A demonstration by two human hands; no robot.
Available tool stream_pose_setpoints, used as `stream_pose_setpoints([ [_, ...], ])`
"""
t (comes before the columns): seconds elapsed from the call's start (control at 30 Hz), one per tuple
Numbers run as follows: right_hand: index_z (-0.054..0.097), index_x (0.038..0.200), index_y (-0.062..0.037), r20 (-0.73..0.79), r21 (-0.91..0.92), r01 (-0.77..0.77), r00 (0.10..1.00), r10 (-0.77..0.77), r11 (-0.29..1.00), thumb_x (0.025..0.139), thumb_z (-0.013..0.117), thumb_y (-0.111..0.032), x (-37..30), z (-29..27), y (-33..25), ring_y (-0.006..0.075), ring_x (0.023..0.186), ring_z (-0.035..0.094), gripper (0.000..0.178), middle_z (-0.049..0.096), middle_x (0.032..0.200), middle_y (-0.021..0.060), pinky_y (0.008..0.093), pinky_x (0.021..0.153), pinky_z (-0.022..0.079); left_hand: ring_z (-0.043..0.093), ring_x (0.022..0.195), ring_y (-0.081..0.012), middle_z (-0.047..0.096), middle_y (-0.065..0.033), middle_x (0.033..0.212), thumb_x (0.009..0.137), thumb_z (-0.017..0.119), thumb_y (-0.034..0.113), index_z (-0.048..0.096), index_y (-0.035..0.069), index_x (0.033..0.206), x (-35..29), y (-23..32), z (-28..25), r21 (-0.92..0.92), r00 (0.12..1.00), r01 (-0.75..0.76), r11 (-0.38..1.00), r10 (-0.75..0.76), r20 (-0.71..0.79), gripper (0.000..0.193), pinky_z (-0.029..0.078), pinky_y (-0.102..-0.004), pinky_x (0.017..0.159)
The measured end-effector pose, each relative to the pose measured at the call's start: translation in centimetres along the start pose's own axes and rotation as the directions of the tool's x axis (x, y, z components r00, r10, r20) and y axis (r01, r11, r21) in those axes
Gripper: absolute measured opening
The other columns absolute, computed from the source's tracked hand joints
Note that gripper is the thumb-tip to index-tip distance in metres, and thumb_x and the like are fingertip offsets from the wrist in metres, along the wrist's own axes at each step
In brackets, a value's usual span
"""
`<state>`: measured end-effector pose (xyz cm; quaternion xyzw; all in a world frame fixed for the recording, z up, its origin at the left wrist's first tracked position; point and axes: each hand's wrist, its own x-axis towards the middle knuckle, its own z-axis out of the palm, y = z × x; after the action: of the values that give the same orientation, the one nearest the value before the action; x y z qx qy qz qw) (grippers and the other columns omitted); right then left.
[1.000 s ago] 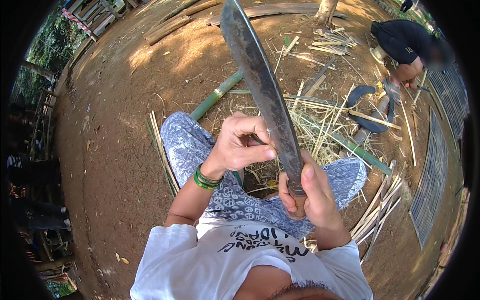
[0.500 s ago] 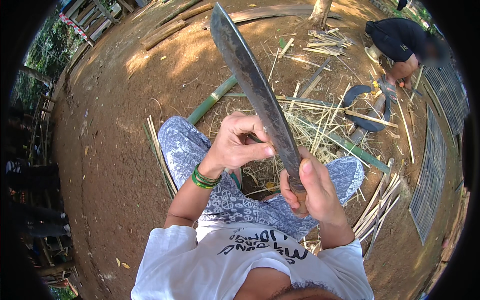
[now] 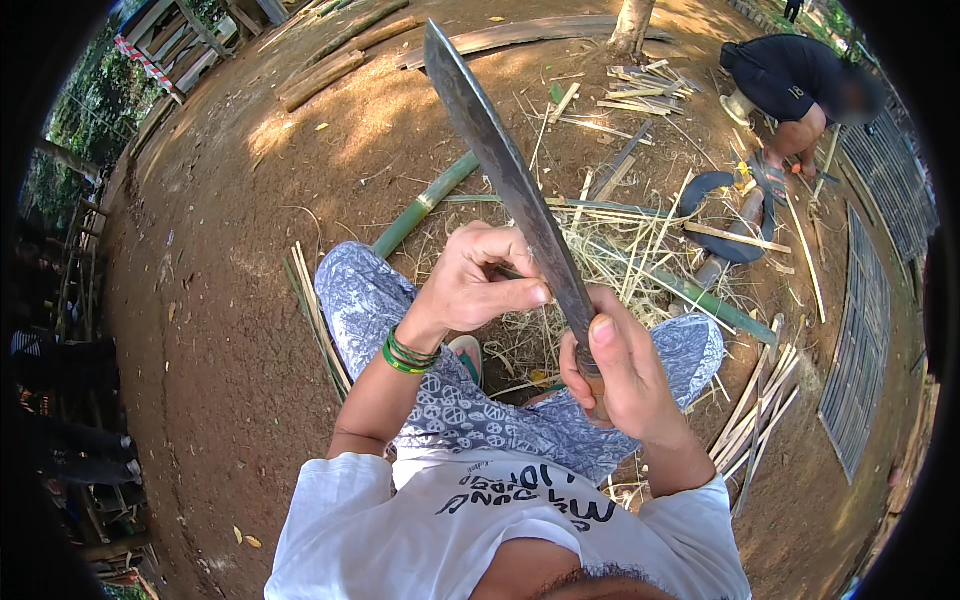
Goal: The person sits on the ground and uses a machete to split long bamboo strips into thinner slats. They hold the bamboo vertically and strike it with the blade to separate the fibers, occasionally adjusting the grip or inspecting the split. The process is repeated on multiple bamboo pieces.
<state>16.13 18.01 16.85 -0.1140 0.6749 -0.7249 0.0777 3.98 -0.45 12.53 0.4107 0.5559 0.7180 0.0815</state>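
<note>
My right hand (image 3: 630,375) is closed round the wooden handle of a machete (image 3: 520,190), thumb along the base of its blade. The long dark blade tilts up and away to the left, its point at the far end. My left hand (image 3: 480,285) is closed in a pinch right beside the blade, thumb and bent fingers against its left side; a small dark bit shows between them, too little to name. Green bands circle the left wrist. Below my hands, between my crossed legs, lie thin pale bamboo shavings (image 3: 530,335).
Green bamboo poles (image 3: 425,205) lie ahead of my knees. Split bamboo strips (image 3: 755,410) are bundled at my right, others (image 3: 320,320) at my left. Woven bamboo panels (image 3: 860,345) lie far right. Another person (image 3: 800,85) bends over at the upper right, near a tree trunk (image 3: 633,30).
The machete's blade has turned and tipped slightly, its point a little lower in view. Both hands keep nearly the same place and grip.
</note>
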Motion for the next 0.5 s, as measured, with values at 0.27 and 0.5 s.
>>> stream_pose_setpoints([
  [0.27,0.047,0.127,-0.0002,0.100,0.177,-0.109,0.991,0.092,0.978,0.108,0.030,-0.045,0.36,-0.91,-0.19,0.0045,0.046,0.041,0.051,0.049,0.060,0.0018,0.0204,0.044,0.033,0.062,0.067,-0.0097,0.069,-0.0049,0.077,0.082,0.080,0.008,0.063,0.003,0.074,-0.13,-0.48,-0.16,-0.010,1.000,-0.017,1.000,0.017,0.000,0.019,0.046,-0.0262,0.058],
  [0.5,0.046,0.126,-0.0014,0.074,0.094,-0.032,0.997,0.026,0.995,0.109,0.029,-0.045,0.60,-0.86,-0.01,0.0044,0.043,0.040,0.050,0.049,0.059,0.0007,0.0199,0.042,0.032,0.060,0.068,-0.0073,0.068,-0.0039,0.078,0.086,0.077,0.005,0.062,0.002,0.075,0.47,-0.09,-0.04,-0.056,1.000,-0.001,0.998,0.001,0.000,0.019,0.046,-0.0243,0.061],
])
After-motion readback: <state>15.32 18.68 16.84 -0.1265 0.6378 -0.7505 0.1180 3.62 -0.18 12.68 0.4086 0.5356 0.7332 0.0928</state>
